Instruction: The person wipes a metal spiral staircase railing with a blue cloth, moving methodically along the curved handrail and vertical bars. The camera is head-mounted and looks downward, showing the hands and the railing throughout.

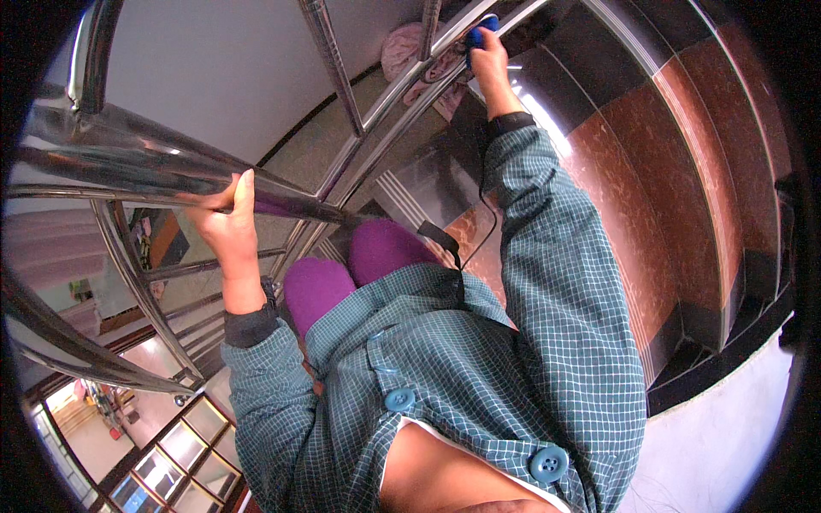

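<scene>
My left hand (228, 221) grips a thick polished metal tube (154, 160) of a stair railing, thumb on the near side and fingers passing behind it. At the top, my right hand (490, 61) holds a blue cloth (482, 31) against a pair of thinner metal rails (391, 102). Part of the cloth is hidden by the fingers. A slanted metal baluster (333, 64) joins these rails between my two hands.
Staircase steps (641, 141) with reddish-brown and black tiles curve along the right. Pink fabric (407, 51) lies behind the rails near my right hand. A black cable (490, 218) hangs by my right sleeve. A paned window or door (179, 449) shows at lower left.
</scene>
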The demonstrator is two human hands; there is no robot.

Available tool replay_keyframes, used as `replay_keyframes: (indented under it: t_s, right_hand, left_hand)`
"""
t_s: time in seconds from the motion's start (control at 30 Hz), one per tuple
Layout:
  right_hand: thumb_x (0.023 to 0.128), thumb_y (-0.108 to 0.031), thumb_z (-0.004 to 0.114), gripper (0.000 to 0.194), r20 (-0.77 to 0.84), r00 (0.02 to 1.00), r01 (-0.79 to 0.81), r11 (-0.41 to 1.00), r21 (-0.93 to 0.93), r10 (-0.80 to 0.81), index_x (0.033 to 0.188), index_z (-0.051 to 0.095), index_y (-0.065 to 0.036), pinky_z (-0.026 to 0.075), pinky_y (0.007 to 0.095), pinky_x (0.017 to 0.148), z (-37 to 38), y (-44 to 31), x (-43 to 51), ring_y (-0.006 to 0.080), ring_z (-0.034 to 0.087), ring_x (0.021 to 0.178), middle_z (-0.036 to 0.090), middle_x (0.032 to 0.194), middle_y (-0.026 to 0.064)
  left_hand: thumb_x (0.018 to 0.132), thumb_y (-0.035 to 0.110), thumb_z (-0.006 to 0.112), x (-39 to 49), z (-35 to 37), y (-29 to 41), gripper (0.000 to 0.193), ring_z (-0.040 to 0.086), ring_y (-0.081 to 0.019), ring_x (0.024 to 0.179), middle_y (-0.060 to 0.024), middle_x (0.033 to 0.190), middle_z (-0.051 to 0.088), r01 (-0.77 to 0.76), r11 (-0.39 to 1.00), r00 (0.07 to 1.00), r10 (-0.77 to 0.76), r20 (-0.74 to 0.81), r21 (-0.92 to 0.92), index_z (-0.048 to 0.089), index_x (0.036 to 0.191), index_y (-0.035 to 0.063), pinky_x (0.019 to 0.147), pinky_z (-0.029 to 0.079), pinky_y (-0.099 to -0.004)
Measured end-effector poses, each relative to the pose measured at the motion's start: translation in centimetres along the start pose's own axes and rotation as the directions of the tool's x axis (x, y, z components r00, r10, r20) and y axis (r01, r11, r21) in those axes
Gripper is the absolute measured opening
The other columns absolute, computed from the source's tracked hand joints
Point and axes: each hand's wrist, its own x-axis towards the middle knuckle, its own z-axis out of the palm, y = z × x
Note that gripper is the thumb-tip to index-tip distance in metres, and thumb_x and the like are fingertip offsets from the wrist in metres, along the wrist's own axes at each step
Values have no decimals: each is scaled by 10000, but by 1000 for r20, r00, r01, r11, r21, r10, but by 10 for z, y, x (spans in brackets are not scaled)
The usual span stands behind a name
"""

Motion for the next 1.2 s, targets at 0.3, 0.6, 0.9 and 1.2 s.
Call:
replay_keyframes:
  t_s: [0.3,0.6,0.9,1.2]
  right_hand:
    - [759,109,512,478,86,995,-99,629,771,52,1221,569,-2,469,300,879,-4,-16,-9,190,598,987,626,1103,82]
    - [740,-26,519,547,76,996,-23,990,-140,34,1275,527,-141,462,423,900,15,7,-6,392,582,1071,628,1105,229]
    - [736,-32,526,429,-19,991,-127,988,83,129,1155,620,-37,499,371,846,9,-3,-45,326,663,949,673,984,227]
    - [700,16,536,355,214,875,483,797,-362,-433,1021,638,-99,480,438,836,27,15,-77,358,575,1013,647,983,153]
  left_hand:
    - [752,79,784,0,-1,-8,227,569,-151,809,-61,902,593,30,999,999,-30,-11,-18,602,860,-4,780,466,-298]
    - [764,60,768,2,-1,2,308,560,-138,844,-55,918,595,-34,994,999,34,3,103,536,956,-4,805,460,-288]
    - [748,112,796,1,-5,-10,284,564,-169,859,-84,956,582,12,998,999,-15,41,68,614,915,-26,835,451,-321]
    - [738,137,811,-1,-3,-12,392,569,-176,881,-101,952,598,47,998,999,-47,18,-29,579,997,-45,839,454,-335]
